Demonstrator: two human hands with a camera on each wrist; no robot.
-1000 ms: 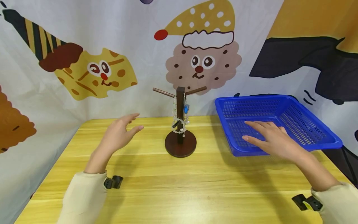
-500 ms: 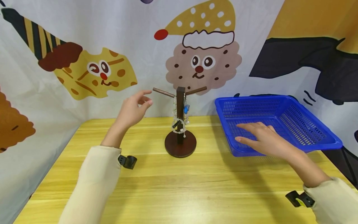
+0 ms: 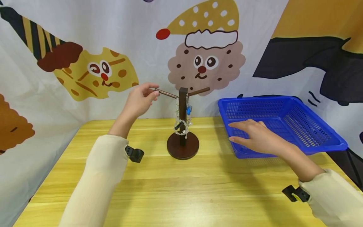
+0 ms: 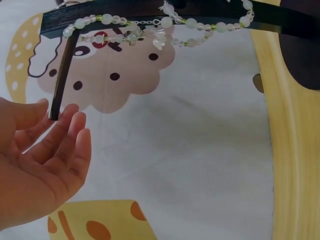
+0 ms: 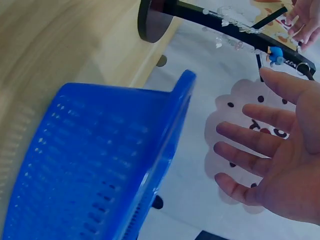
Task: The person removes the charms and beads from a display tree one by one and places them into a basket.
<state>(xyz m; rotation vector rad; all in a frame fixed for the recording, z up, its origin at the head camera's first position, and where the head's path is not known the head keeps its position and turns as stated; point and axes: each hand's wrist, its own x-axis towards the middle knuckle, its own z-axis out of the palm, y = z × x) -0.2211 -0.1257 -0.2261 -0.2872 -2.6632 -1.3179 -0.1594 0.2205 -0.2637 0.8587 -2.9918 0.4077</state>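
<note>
The raised left hand (image 3: 138, 100) has half-bent fingers about one peg (image 3: 168, 93) of the jewellery stand (image 3: 183, 108) between both hands, whether gripping I cannot tell, while the right hand (image 3: 253, 136) hovers, fingers extended, near the blue basket (image 3: 304, 124).

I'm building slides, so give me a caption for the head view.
Left hand at the tip of a peg on a stand hung with beaded jewelry, right hand near a blue basket.

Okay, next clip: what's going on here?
A person's left hand is at the tip of one peg of a dark stand; whether it grips the peg is unclear. Beaded jewellery hangs on the stand. The right hand is open, holding nothing, near the blue basket.
</note>
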